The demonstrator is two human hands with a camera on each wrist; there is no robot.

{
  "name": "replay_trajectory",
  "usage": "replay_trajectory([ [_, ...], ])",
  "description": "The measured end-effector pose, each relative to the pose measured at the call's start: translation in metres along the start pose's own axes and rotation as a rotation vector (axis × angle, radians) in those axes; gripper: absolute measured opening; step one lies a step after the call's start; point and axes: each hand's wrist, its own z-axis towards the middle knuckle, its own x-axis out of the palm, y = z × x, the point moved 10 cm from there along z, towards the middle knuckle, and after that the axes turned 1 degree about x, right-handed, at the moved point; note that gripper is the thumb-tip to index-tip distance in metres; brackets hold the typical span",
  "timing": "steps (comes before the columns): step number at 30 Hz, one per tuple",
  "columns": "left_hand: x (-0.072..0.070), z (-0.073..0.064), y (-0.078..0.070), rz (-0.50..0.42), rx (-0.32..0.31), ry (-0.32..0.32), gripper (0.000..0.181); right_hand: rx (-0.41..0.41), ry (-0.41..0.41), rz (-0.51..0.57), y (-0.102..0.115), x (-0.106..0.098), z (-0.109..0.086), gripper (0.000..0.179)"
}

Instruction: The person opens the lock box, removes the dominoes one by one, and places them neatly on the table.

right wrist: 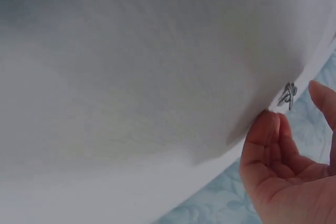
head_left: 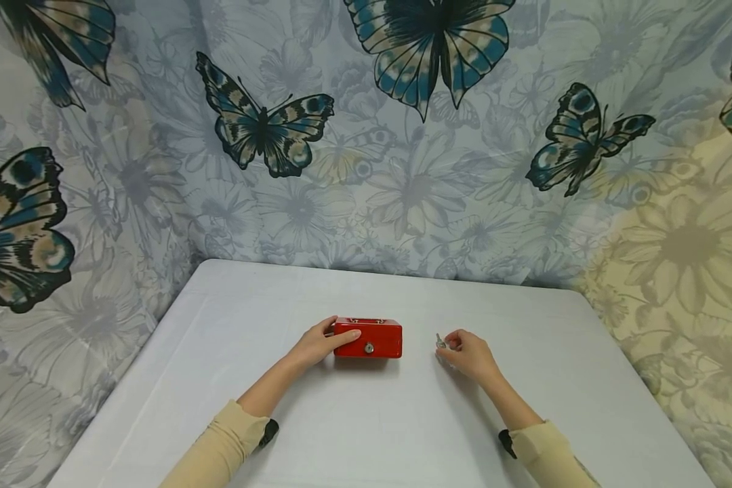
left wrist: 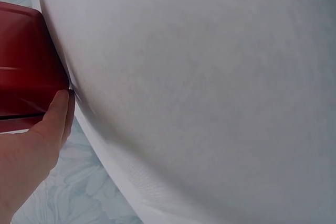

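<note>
A small red cash box (head_left: 378, 332) stands on the white table, with a handle on its lid and a round silver lock (head_left: 369, 348) in front. My left hand (head_left: 317, 344) grips its left end, the thumb laid across the front face and the other fingers over the far side. In the left wrist view, fingertips press the box's lower corner. To the right of the box is my right hand (head_left: 466, 354), palm down and low over the table. Small silver keys (right wrist: 287, 95) sit right at its fingertips, with a gap between them and the thumb.
The white table (head_left: 366, 434) has a straight back edge and runs up to a cloth backdrop (head_left: 354, 217) with butterflies and flowers. Bare tabletop separates the box from the right hand. Dark bands (head_left: 269, 432) circle both wrists at the sleeve cuffs.
</note>
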Motion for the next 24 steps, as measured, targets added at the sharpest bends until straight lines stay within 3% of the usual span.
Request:
replay_trajectory([
  [11,0.002,0.001,0.003,0.0,-0.015,0.007,0.099,0.019,-0.019,-0.141,-0.006,0.002,0.009,0.023],
  [24,-0.001,0.002,0.003,-0.01,-0.022,0.001,0.099,0.065,0.035,-0.035,-0.011,0.007,0.011,0.022],
])
